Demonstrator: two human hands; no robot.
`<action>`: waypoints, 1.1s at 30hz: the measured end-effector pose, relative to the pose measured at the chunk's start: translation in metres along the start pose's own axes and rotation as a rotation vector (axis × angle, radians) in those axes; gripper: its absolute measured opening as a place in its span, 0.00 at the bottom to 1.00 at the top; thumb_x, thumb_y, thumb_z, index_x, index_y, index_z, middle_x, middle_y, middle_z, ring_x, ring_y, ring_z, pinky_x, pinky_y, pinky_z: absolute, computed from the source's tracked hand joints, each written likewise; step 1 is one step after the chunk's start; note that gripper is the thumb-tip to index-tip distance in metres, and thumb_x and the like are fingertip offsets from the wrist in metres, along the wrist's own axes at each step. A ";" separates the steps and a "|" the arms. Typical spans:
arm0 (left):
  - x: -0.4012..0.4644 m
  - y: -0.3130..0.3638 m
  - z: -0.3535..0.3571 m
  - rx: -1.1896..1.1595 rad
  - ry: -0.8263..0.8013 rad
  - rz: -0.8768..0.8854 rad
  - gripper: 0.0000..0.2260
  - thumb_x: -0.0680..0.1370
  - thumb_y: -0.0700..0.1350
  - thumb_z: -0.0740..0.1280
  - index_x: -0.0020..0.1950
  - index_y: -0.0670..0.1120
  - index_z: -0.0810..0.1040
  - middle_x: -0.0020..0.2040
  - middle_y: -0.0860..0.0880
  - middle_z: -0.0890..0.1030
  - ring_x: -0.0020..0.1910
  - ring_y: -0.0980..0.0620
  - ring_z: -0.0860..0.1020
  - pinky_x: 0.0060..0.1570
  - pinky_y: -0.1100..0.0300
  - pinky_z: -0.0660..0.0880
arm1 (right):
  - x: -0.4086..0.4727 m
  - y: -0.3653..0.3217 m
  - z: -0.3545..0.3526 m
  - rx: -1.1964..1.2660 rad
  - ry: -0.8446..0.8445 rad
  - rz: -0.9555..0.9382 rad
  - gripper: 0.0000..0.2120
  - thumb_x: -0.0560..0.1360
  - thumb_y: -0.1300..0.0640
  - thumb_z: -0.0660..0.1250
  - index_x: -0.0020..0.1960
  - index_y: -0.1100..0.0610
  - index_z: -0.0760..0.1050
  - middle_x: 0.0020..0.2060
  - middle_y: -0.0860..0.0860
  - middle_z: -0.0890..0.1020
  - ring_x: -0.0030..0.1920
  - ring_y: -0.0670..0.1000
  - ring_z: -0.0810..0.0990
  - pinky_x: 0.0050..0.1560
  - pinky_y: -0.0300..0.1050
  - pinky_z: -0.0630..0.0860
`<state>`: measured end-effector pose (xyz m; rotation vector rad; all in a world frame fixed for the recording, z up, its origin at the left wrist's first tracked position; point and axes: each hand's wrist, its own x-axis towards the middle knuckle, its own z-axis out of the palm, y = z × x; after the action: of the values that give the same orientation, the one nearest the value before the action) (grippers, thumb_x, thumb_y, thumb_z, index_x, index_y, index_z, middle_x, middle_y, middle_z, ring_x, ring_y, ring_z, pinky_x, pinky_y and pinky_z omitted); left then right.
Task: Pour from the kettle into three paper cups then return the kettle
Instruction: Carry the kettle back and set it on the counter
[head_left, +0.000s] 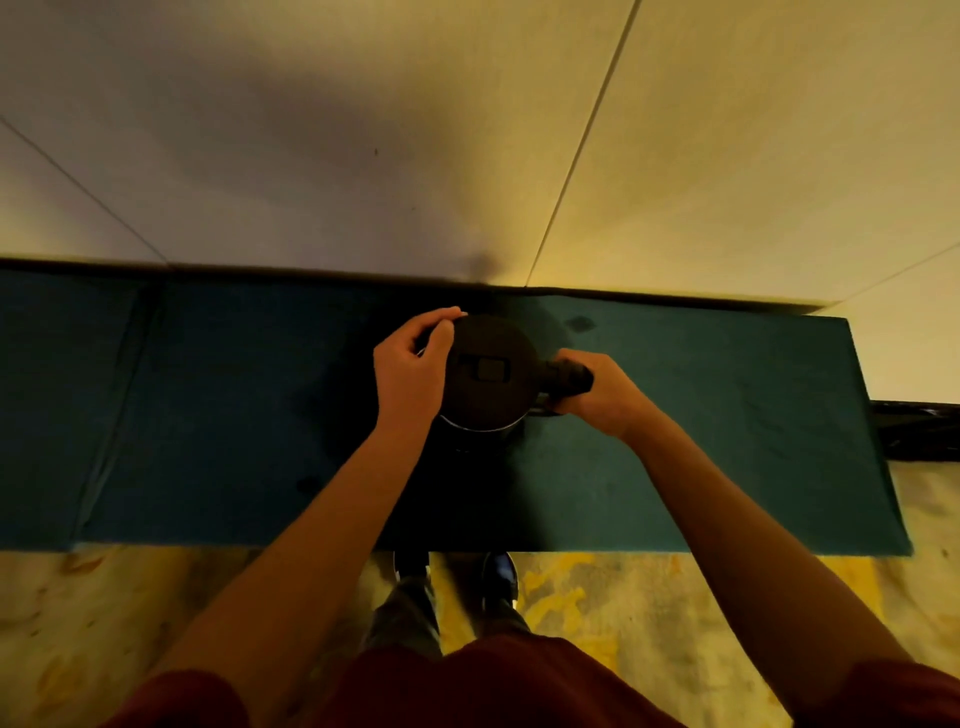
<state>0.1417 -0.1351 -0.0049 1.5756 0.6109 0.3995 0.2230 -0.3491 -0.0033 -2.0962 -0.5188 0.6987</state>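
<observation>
A dark kettle (488, 374) with a round black lid stands upright on the teal-covered counter (701, 415), seen from straight above. My right hand (597, 389) is wrapped around its black handle on the right side. My left hand (413, 364) is curled against the kettle's left side near the lid rim. No paper cups are in view.
A pale wall (467, 130) rises directly behind the counter. The counter's right end (878, 436) meets a dark ledge. Below its front edge lies a yellowish marbled floor (623, 587) with my two shoes (457, 571).
</observation>
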 end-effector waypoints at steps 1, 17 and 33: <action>-0.004 0.002 0.002 0.007 0.013 0.008 0.09 0.80 0.40 0.65 0.55 0.47 0.85 0.51 0.54 0.85 0.51 0.61 0.82 0.48 0.70 0.77 | -0.001 0.001 -0.003 -0.006 -0.015 -0.008 0.10 0.60 0.56 0.73 0.36 0.50 0.72 0.31 0.46 0.76 0.31 0.38 0.74 0.35 0.31 0.70; -0.008 -0.019 -0.004 0.093 -0.009 -0.015 0.10 0.82 0.45 0.64 0.59 0.48 0.83 0.51 0.55 0.83 0.50 0.64 0.80 0.48 0.70 0.78 | 0.006 0.022 0.003 -0.115 -0.008 -0.003 0.08 0.68 0.69 0.75 0.39 0.62 0.76 0.32 0.50 0.77 0.31 0.39 0.74 0.34 0.32 0.68; -0.008 -0.033 -0.007 0.197 -0.097 -0.119 0.15 0.83 0.51 0.59 0.62 0.51 0.83 0.56 0.51 0.83 0.55 0.55 0.81 0.57 0.55 0.79 | -0.006 0.025 0.021 -0.070 0.087 0.115 0.15 0.67 0.66 0.77 0.40 0.52 0.74 0.35 0.50 0.78 0.36 0.48 0.75 0.38 0.44 0.70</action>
<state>0.1268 -0.1333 -0.0360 1.7252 0.6813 0.1757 0.2082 -0.3538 -0.0324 -2.2247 -0.3818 0.6588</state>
